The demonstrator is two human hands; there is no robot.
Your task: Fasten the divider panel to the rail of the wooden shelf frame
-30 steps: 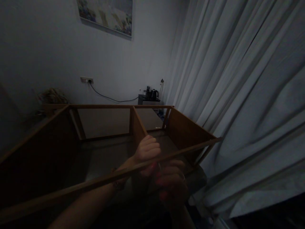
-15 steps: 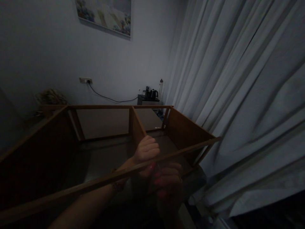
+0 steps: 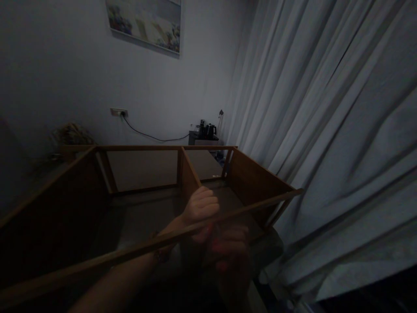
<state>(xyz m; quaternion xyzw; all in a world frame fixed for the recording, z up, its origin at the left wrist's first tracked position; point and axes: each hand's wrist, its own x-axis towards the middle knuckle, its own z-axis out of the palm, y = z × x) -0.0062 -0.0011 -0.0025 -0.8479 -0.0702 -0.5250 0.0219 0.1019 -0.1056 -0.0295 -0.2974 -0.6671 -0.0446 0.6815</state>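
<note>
A wooden cabinet frame (image 3: pixel 257 174) lies on its back in a dim room. My left hand (image 3: pixel 200 206) is closed over the near end of its middle divider (image 3: pixel 187 171), just behind the thin front rail (image 3: pixel 137 250). My right hand (image 3: pixel 230 250) sits in shadow just below and to the right of the left, fingers curled with red nails showing. What it grips is too dark to make out.
Grey curtains (image 3: pixel 325 130) hang close on the right. Beyond the frame stands a small dark stand with a kettle (image 3: pixel 210 129). A wall socket with a black cable (image 3: pixel 119 112) and a picture (image 3: pixel 146 21) are on the back wall.
My right hand has shifted slightly lower and deeper into shadow beneath the rail. My left hand stays on the divider.
</note>
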